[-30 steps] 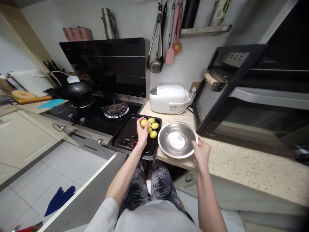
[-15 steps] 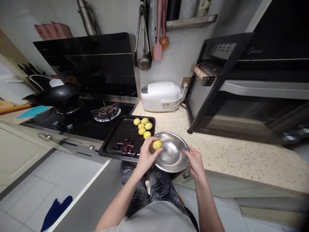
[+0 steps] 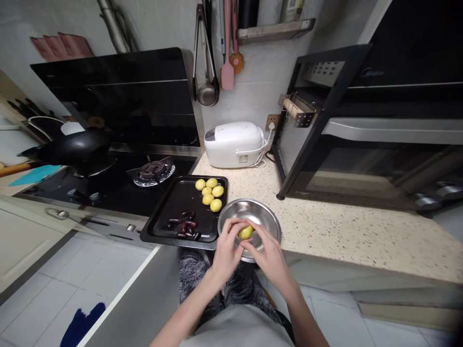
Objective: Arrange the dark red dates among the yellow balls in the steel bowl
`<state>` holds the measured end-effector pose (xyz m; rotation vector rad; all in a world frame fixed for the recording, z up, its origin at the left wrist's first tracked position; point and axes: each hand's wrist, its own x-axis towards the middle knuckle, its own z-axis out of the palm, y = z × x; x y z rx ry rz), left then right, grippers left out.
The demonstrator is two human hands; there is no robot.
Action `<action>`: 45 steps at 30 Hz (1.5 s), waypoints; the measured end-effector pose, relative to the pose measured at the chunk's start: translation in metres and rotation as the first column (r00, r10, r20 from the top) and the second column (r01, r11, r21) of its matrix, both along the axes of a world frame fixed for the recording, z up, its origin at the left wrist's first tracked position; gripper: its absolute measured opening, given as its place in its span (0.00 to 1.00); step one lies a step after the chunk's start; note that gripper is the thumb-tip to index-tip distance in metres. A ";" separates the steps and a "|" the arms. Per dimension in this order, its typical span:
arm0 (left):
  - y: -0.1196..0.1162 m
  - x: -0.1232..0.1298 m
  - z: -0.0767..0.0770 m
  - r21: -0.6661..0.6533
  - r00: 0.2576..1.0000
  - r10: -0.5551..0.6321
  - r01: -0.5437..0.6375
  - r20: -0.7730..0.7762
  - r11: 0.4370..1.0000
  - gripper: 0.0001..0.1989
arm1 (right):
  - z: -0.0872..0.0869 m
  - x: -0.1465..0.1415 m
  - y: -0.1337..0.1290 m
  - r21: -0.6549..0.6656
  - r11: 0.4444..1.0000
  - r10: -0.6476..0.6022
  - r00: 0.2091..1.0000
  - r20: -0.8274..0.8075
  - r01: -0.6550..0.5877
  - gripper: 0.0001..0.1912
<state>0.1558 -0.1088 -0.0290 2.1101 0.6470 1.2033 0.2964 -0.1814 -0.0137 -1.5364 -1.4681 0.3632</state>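
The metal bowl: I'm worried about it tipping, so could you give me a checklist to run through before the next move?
1. Yellow fruit secured: ok; fingers of the left hand and right hand are around it.
2. Metal bowl below the fruit: ok.
3. Bowl well back on the counter: not ok; its near side appears to overhang the front edge.
4. Bowl steadied by a hand: cannot tell; the hands hide part of it.
5. Other yellow fruits apart from the dark red pieces: ok; six sit grouped on the black tray.
6. Bowl clear of the tray: cannot tell; their rims meet in this view.
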 end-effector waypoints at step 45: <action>0.094 -0.038 -0.007 0.100 0.940 0.179 -0.156 -0.291 0.983 0.24 | 0.012 0.015 0.028 -0.227 0.905 -0.191 0.820 0.540 0.360 0.20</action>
